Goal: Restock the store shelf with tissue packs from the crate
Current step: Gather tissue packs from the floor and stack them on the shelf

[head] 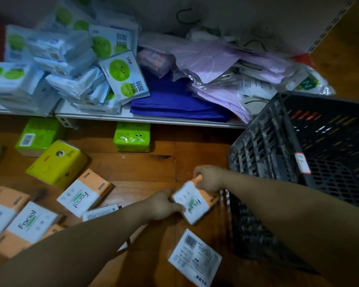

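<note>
1. Orange-and-white, a facial tissue pack (195,204) is held in both of a person's hands above the wooden floor (143,168), just beside the near-left corner of the black plastic crate (288,162).

2. Right hand (207,179) pinches the pack's far orange end, fingers closed on it; left hand (164,206) clamps the near-left edge, fingers closed on the white wrapper. The two-handed hold looks meant to steady the soft pack on its way to the shelf.

3. Printed face up, the pack is tilted, its long axis running from the far orange end towards the near right. Motion blur hides most of the lettering.

4. Tipped on its side, the crate shows its open mouth and appears empty; packs lie loose on the floor, likely turned out for sorting.

5. More orange packs (29,222) sit towards the floor's near-left, a yellow pack (58,162) and two green packs (133,139) closer to the shelf's front edge, and one white pack (195,259) lies barcode-up near the crate.

6. White metal, the shelf (174,119) carries a heap of green-dot wipes packs (120,75) at its left end, folded blue cloth (174,100) in the middle and bagged lilac goods (226,63) at the right.

7. Little bare room shows along the shelf's front edge, so finding a slot may be the sticking point.
</note>
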The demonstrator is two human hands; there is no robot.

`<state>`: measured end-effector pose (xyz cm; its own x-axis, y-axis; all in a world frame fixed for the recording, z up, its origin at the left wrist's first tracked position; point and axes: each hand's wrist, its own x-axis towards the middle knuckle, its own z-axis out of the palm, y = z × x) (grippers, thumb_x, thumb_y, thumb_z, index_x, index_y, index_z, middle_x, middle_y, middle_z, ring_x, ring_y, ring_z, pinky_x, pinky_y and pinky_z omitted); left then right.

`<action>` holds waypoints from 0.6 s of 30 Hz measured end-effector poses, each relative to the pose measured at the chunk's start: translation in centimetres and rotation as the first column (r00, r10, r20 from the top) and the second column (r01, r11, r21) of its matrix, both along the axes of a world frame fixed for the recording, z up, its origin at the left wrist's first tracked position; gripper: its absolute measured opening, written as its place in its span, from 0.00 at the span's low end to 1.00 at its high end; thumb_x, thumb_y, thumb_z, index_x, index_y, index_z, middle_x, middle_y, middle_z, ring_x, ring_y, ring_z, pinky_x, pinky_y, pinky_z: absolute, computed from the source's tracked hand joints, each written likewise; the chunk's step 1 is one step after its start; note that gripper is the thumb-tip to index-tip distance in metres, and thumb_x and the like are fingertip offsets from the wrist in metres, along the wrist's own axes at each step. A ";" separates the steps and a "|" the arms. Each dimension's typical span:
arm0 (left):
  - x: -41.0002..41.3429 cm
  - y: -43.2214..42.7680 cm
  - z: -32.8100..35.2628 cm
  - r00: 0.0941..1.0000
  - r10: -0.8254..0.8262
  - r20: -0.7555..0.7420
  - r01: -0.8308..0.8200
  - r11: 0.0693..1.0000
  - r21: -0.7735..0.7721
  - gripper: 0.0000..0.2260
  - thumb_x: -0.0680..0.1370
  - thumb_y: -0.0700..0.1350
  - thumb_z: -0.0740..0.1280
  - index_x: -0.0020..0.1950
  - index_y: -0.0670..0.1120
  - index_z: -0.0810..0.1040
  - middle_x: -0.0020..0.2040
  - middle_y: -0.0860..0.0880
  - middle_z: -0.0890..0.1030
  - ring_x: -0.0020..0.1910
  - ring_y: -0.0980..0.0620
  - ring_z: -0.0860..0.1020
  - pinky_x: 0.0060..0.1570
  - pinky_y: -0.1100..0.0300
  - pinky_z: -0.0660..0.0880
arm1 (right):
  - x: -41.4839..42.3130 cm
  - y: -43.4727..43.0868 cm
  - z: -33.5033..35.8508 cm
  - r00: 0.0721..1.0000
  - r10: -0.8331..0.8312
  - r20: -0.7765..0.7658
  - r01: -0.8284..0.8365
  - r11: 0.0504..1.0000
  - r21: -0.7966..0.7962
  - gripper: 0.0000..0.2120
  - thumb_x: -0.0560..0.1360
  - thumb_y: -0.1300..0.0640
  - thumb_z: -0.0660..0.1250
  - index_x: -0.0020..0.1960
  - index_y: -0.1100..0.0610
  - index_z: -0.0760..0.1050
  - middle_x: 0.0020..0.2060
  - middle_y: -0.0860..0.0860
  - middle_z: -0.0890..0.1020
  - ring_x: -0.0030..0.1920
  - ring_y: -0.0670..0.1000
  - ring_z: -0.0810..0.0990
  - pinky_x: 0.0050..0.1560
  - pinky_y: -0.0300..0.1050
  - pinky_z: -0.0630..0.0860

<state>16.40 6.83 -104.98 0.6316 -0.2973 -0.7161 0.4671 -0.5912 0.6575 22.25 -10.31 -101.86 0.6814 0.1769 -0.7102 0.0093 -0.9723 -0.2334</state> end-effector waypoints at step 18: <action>9.0 4.7 17.6 0.507 0.636 0.582 -0.438 0.771 -0.462 0.06 0.77 0.37 0.64 0.48 0.45 0.68 0.44 0.51 0.77 0.43 0.56 0.80 0.37 0.70 0.74 | 2.5 5.1 10.9 0.658 -0.467 0.591 -0.108 0.718 0.688 0.29 0.73 0.55 0.68 0.65 0.34 0.58 0.63 0.41 0.61 0.60 0.36 0.66 0.63 0.27 0.63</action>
